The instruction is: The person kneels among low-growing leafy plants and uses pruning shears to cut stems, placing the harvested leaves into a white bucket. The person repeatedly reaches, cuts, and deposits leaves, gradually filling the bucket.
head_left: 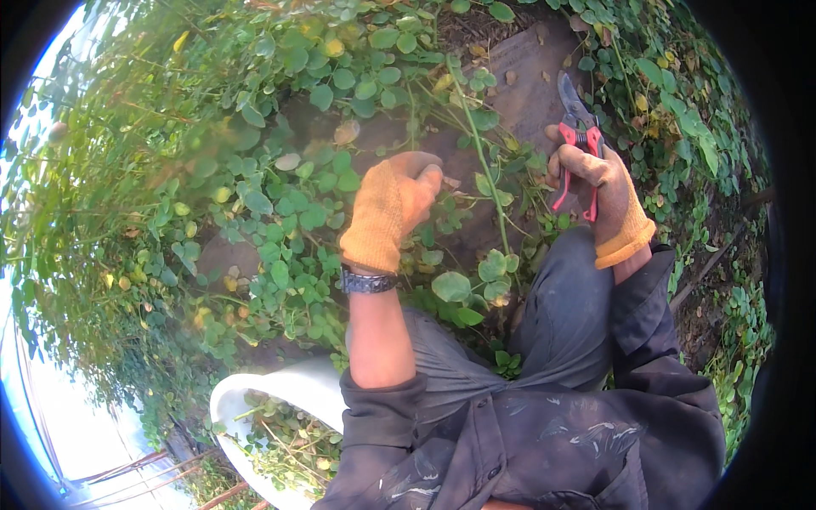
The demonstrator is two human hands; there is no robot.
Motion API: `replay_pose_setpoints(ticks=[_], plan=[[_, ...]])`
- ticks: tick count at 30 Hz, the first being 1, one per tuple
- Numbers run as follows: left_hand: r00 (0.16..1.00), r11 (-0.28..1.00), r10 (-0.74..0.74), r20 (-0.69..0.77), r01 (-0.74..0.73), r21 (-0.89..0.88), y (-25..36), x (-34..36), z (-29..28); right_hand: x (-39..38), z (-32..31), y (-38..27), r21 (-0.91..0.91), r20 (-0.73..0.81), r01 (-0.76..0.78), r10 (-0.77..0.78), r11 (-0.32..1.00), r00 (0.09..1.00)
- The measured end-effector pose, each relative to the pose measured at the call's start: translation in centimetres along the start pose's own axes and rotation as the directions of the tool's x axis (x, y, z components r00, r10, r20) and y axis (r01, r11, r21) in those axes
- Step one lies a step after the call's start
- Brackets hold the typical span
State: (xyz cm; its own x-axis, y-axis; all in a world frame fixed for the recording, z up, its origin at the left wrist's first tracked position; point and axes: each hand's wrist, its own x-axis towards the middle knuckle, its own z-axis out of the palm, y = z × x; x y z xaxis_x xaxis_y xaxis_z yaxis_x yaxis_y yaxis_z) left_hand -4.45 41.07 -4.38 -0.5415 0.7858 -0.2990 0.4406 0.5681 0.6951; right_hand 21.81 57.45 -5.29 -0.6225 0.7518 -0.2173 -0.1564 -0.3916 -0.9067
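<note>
- Two orange gloves point(374, 225) cover our hands.
- Our right hand point(602, 178) grips red-handled pruning shears point(578, 136), blades up, past our knee point(568, 280).
- Our left hand point(406, 191) curls closed; we cannot tell if it holds anything.
- A long green stem point(480, 153) stands between them.
- Leafy vines point(280, 208) crowd us.
- Cuttings point(293, 442) sit in a white bucket point(293, 387) near our left elbow point(382, 361).

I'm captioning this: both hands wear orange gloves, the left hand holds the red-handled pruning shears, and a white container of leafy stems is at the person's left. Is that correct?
One slip: the head view shows the right hand, not the left hand, holding the red-handled pruning shears. The orange gloves and white container are as you said.
</note>
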Motion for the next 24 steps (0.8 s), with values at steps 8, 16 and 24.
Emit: replay_pose_setpoints(ticks=[8,16,24], plan=[[0.984,0.981,0.175,-0.042,-0.171,0.089,-1.5,-0.1,1.2,3.0,0.2,1.0,-0.674,0.048,-0.116,0.2,0.73,0.979],[0.953,0.958,0.254,-0.163,-0.271,-0.09,-2.6,2.0,4.0,9.0,-4.5,8.8,-0.891,0.22,-0.106,0.625,0.441,0.749],[0.932,0.844,0.289,-0.218,-0.355,-0.402,-3.2,3.6,5.3,12.9,-6.3,15.6,-0.715,0.581,0.687,0.656,0.129,0.481]])
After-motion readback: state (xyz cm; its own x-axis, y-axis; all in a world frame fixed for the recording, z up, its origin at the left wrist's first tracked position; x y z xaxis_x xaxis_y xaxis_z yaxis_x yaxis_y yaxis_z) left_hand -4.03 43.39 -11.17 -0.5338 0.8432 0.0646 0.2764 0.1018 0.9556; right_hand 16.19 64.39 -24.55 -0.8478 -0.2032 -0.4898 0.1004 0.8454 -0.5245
